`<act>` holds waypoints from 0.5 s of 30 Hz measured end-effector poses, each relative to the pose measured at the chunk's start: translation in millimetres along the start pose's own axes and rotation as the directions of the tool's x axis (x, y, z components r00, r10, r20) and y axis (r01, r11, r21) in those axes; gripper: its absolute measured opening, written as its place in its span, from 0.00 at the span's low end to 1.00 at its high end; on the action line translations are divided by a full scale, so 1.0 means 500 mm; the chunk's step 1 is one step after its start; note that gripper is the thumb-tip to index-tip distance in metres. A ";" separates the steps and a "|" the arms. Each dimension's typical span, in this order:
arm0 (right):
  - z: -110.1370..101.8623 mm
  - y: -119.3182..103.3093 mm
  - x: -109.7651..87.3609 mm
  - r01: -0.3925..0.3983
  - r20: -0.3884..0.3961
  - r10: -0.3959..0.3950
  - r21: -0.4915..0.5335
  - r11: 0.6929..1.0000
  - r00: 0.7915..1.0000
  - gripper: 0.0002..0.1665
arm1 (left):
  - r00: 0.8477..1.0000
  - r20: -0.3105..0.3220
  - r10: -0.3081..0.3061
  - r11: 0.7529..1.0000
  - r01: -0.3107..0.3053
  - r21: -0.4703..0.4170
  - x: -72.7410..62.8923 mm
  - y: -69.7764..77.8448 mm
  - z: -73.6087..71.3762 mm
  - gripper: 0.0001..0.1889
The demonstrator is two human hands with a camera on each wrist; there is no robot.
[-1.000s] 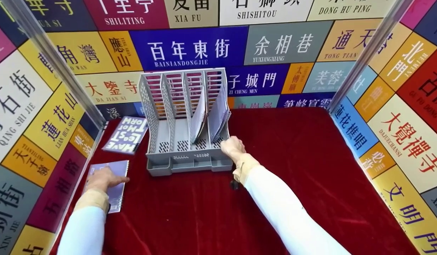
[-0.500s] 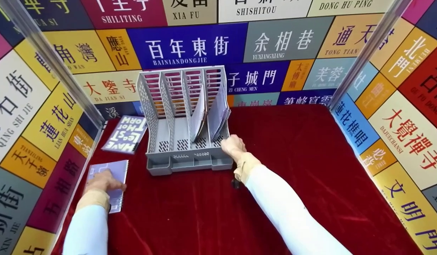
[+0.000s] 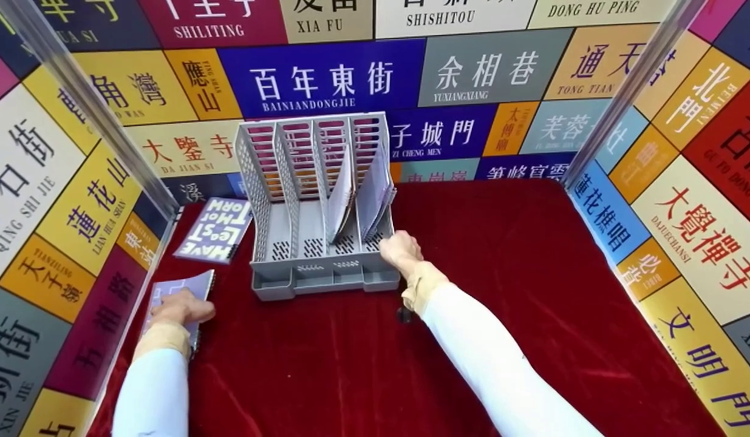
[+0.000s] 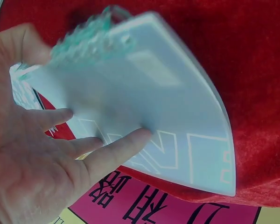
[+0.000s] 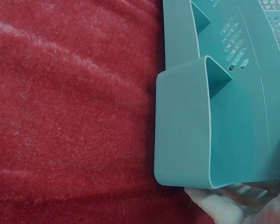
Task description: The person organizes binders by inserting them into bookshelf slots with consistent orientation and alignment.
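My left hand (image 3: 181,308) grips a pale purple spiral notebook (image 3: 200,284) at the left of the table. In the left wrist view, the thumb is at the coil edge and the fingertips press the notebook's cover (image 4: 177,102), which bends and tilts up from the cloth. A grey file rack (image 3: 323,272) with upright dividers stands at the back middle. At its front right corner, my right hand (image 3: 402,250) holds the rack; in the right wrist view the fingers (image 5: 219,207) curl under the front tray's end, partly hidden.
Thin notebooks (image 3: 375,197) lean in the rack's rightmost slot and another notebook (image 3: 343,200) in the slot beside it. A purple notebook with white lettering (image 3: 214,232) lies left of the rack. Red cloth (image 3: 502,273) covers the table, with printed panels (image 3: 326,79) around it.
My left hand's fingers have closed on the purple notebook, and its coil edge has risen off the cloth. The right hand stays at the rack's corner.
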State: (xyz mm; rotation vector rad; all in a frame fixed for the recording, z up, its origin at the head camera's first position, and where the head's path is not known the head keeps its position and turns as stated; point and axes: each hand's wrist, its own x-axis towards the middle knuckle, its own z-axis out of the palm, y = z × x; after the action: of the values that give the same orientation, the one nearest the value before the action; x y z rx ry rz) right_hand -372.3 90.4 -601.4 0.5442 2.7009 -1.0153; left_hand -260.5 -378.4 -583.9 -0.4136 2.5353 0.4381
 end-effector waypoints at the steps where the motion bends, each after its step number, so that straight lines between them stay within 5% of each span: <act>1: 0.000 0.001 0.001 -0.003 0.000 0.003 -0.001 1.000 1.000 0.24 | 1.000 -0.025 0.010 1.000 -0.010 0.013 0.000 -0.001 0.002 0.46; 7: 0.003 0.004 0.003 -0.008 0.006 0.009 -0.023 1.000 1.000 0.23 | 0.982 -0.188 -0.025 0.999 0.029 0.022 0.010 0.000 0.036 0.37; 15: -0.006 0.001 -0.004 0.003 0.018 -0.002 -0.019 1.000 1.000 0.20 | 0.965 -0.247 -0.087 0.995 0.095 0.021 0.054 0.005 0.071 0.32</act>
State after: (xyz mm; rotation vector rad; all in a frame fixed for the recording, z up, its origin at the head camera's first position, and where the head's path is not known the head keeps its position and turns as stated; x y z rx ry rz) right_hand -370.3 92.0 -598.7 0.5260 2.6933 -0.9888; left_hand -267.5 -368.1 -626.9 -0.6026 2.7435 0.3271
